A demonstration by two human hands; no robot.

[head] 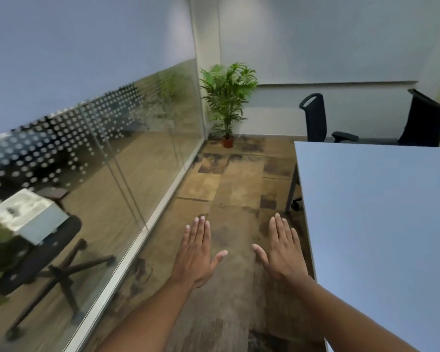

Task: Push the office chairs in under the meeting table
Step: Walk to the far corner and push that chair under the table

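While both arms reach forward over the carpet, the left hand [196, 252] and the right hand [282, 250] are held flat, palms down, fingers straight and close together, thumbs spread toward each other. Neither hand holds or touches anything; a strip of floor shows between them.

The right hand sits just beside the near left edge of the meeting table [376, 224], whose pale top fills the right side of the view. One grey table leg [292, 189] stands at the far left corner, with a dark chair caster visible next to it under the top.

Two black office chairs stand at the far side of the table: the left chair [314, 118], with a loop-shaped top on its backrest and an armrest showing above the table edge, and the right chair [424, 120], whose backrest is angled. How far their seats are under the table cannot be told.

The carpet [229, 189] is patterned brown and tan. A potted plant [226, 102] stands in the far corner. A glass partition [112, 161] with a band of white dots runs along the left; behind it, a further chair [43, 255] is blurred.
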